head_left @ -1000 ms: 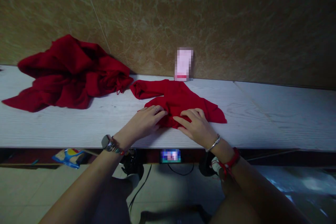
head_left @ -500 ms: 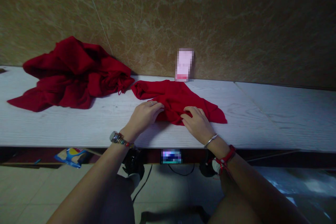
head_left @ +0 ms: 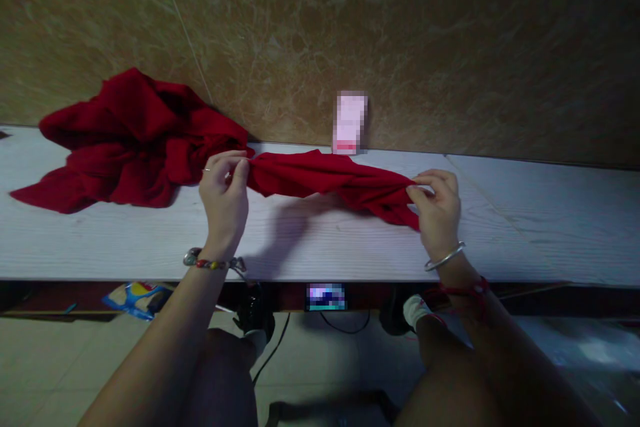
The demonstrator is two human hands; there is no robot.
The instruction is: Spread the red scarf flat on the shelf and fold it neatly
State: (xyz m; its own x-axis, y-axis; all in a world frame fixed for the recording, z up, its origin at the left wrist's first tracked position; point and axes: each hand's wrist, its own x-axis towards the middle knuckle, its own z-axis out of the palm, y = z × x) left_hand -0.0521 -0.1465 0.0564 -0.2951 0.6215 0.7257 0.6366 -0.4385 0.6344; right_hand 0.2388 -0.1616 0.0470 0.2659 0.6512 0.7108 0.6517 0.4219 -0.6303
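Note:
A small red cloth (head_left: 330, 180) hangs stretched just above the white wooden table (head_left: 320, 240). My left hand (head_left: 225, 197) pinches its left end. Its right end is pinched by my right hand (head_left: 437, 207). The cloth sags slightly in the middle and casts a shadow on the table. A bigger heap of red cloth (head_left: 135, 140) lies crumpled at the left, close to my left hand but apart from it.
A small pink object (head_left: 351, 123), blurred out, leans against the brown marbled wall behind the table. Under the table edge are a blurred small screen (head_left: 326, 297), cables, shoes and a blue and yellow packet (head_left: 133, 297) on the tiled floor.
Both hands left the middle of the small red cloth, moved apart to its ends, gripped them and lifted the cloth off the table, pulling it out lengthwise.

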